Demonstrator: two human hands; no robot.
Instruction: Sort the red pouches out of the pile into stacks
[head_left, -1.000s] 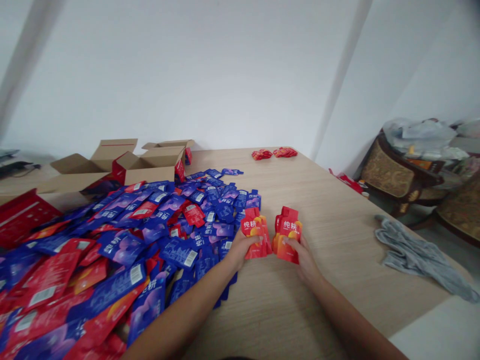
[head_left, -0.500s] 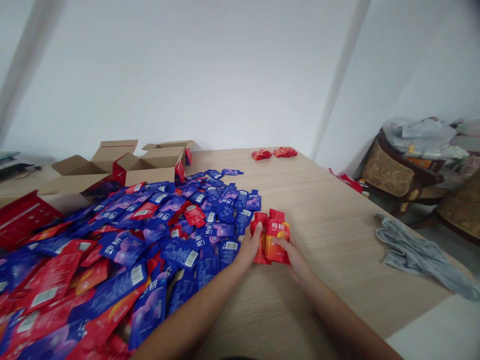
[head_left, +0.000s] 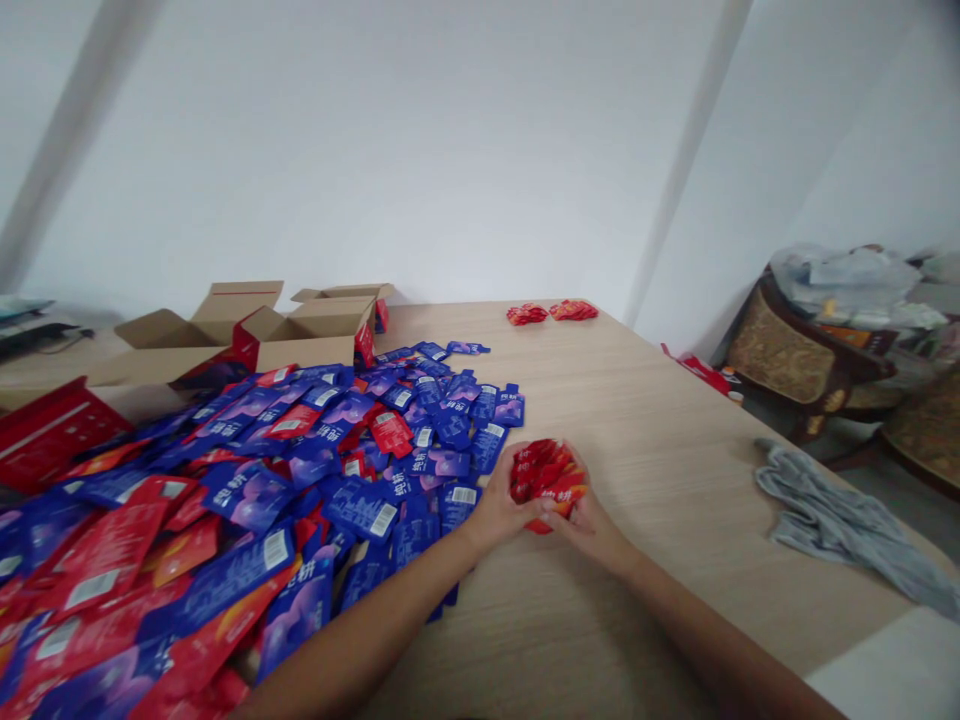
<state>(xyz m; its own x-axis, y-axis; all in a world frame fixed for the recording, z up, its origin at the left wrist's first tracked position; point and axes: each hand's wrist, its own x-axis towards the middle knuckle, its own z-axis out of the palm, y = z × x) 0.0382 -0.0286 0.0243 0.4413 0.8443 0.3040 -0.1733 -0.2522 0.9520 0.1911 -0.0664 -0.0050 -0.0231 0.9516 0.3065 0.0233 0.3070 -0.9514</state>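
Both my hands are wrapped around a stack of red pouches (head_left: 544,472) with orange fruit prints and white lettering, held above the wooden table. My left hand (head_left: 499,508) grips the stack's left side and my right hand (head_left: 592,522) its right side, with the thumbs close together at the near edge. The pouches' top ends face up toward me. Just left of my hands spreads a large heap of blue pouches (head_left: 360,505) with red pouches (head_left: 97,560) mixed in. How many I hold cannot be counted.
Open cardboard boxes (head_left: 307,335) stand behind the heap. Two bundles of red pouches (head_left: 574,310) lie at the table's (head_left: 645,420) far end. A grey cloth (head_left: 840,520) rests near the right edge. Beyond it, a patterned chair (head_left: 780,345) carries plastic bags.
The red pouches were held fanned in two upright groups, fronts showing. Now they are gathered into one stack, tilted with the ends up, and my hands have closed around it.
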